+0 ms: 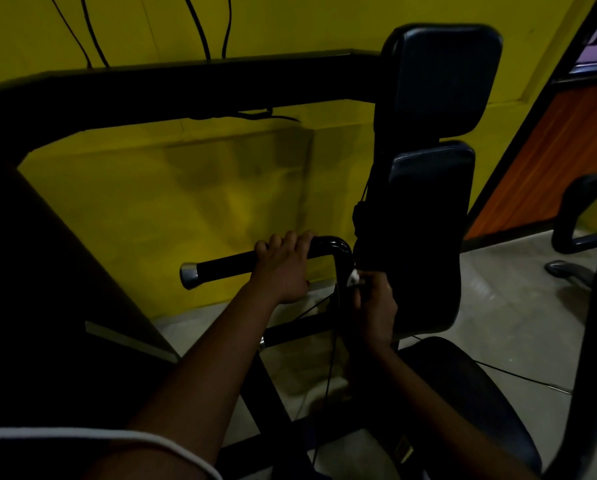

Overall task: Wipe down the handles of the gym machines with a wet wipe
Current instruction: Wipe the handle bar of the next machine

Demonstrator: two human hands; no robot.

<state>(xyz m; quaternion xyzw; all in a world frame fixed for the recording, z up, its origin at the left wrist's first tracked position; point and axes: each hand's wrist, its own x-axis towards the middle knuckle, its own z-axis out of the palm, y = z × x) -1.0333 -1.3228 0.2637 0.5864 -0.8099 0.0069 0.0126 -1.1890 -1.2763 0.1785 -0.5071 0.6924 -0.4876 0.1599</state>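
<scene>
A black machine handle (226, 264) with a silver end cap sticks out to the left from a bent black tube (342, 258). My left hand (285, 268) grips the handle near the bend, fingers curled over its top. My right hand (375, 306) holds a small white wet wipe (353, 277) against the upright part of the tube, just below the bend. Most of the wipe is hidden inside the hand.
The machine's black back pads (442, 84) rise on the right above a black seat (470, 393). A heavy black frame bar (186, 88) crosses above. The yellow wall (186, 188) is behind. Another machine's black handle (581, 216) stands at far right on the grey floor.
</scene>
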